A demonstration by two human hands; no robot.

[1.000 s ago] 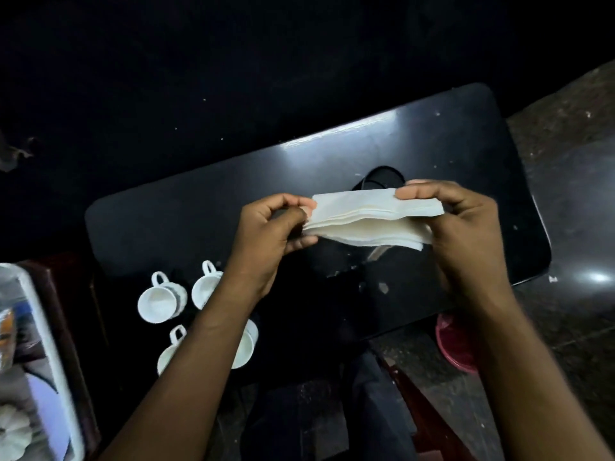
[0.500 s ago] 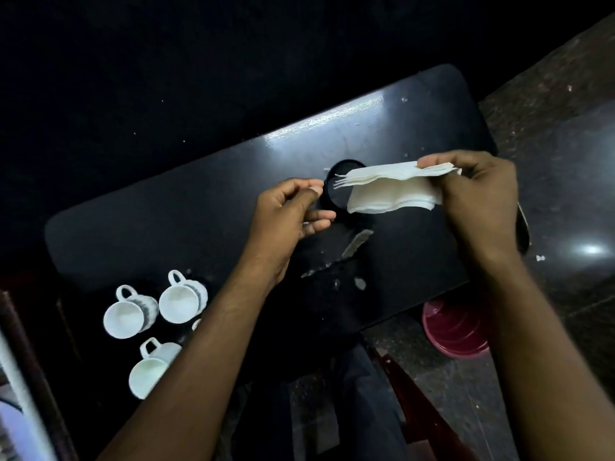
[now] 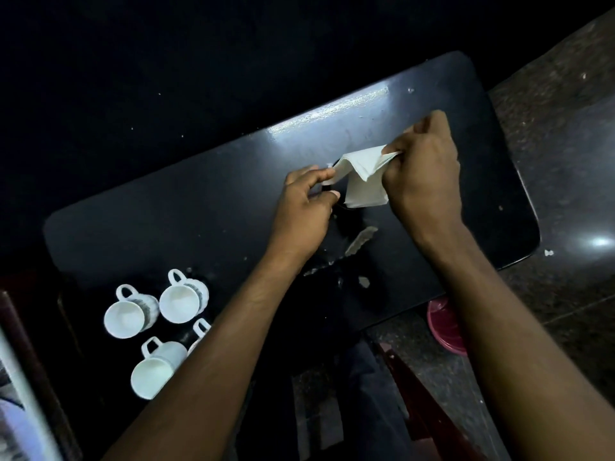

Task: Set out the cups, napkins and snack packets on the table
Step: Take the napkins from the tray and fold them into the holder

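A stack of white paper napkins (image 3: 362, 181) hangs bent over the middle of the black table (image 3: 166, 227). My right hand (image 3: 426, 174) is shut on its upper right end. My left hand (image 3: 306, 201) pinches its left corner between thumb and fingers. Under the napkins sits a dark round holder (image 3: 349, 211), mostly hidden. Several white cups stand at the table's near left: one (image 3: 128, 316), another (image 3: 183, 301), a third (image 3: 156, 371), and a fourth (image 3: 199, 331) mostly behind my left forearm. No snack packets show.
A white tray edge (image 3: 23, 404) runs along the bottom left. A red plastic stool (image 3: 446, 327) stands on the speckled floor right of the table. My legs and a red chair frame (image 3: 416, 404) lie below the table's near edge.
My right hand has tipped the napkin stack down toward the table. My left hand, which had let go, has come back onto the stack's left corner.
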